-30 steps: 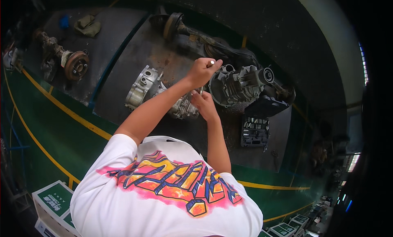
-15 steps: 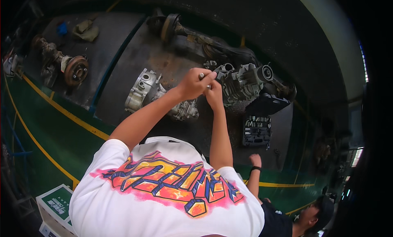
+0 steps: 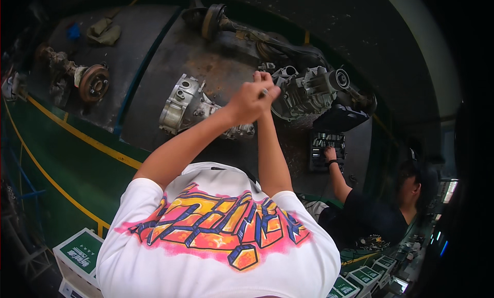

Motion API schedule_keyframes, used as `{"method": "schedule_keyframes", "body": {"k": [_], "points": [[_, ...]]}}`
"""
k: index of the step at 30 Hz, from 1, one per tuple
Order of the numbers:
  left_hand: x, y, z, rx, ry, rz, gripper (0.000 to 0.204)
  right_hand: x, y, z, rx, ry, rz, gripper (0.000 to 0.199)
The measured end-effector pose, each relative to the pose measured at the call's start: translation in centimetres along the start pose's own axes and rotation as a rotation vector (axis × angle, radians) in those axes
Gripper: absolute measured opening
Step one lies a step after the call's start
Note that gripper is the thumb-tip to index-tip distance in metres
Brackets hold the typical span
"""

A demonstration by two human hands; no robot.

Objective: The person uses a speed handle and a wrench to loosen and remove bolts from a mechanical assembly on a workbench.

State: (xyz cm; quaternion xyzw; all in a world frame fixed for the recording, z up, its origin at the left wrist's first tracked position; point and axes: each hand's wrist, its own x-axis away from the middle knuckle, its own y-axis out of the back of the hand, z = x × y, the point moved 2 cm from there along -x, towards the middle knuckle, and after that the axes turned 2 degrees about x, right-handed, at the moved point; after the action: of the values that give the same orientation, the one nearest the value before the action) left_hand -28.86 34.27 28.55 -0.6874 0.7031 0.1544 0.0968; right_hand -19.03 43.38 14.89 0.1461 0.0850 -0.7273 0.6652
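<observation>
My left hand (image 3: pixel 248 102) is closed in a fist above the bench. A short end of a metal rod-like tool (image 3: pixel 264 92) pokes out of it. My right hand (image 3: pixel 262 77) is just beyond it, largely hidden behind the left. Its fingertips look bent, and whatever they grip is out of sight. Right of my hands lies a finned metal gearbox housing (image 3: pixel 303 95) with a round flange. A paler cast housing (image 3: pixel 180 103) stands to the left, with another metal casing (image 3: pixel 239 132) partly under my left forearm.
At right, another person's hand (image 3: pixel 330 153) reaches into an opened socket set case (image 3: pixel 320 163). A long axle (image 3: pixel 252 40) with a drum lies along the bench's far side. Another axle with a brake disc (image 3: pixel 94 84) sits on the left bench. White-green boxes (image 3: pixel 77 254) stand lower left.
Both my hands have moved slightly farther away, and the left now covers most of the right. The other person's hand has moved up into the socket case.
</observation>
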Motion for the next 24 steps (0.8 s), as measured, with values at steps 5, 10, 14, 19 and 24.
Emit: {"method": "schedule_keyframes", "body": {"k": [5,10,14,19,24], "points": [[-2.3,0.2,0.7,-0.021,-0.041,0.073,0.042,6.2,-7.2,6.4,-0.045,-0.224,0.735,0.016],[-3.0,3.3,1.3,0.009,0.112,0.186,0.040,9.1,-2.1,6.6,-0.110,-0.231,0.708,0.020],[-3.1,1.3,0.4,-0.034,0.000,0.162,0.029,8.9,-0.3,5.8,-0.270,-0.194,0.393,0.032],[-3.9,1.8,1.9,0.065,-0.058,0.133,0.042,5.6,4.0,6.2,-0.243,-0.167,0.075,0.037],[-1.8,4.6,5.5,0.083,0.147,0.008,0.037,5.8,5.8,6.7,-0.505,-0.163,-0.007,0.044]]}}
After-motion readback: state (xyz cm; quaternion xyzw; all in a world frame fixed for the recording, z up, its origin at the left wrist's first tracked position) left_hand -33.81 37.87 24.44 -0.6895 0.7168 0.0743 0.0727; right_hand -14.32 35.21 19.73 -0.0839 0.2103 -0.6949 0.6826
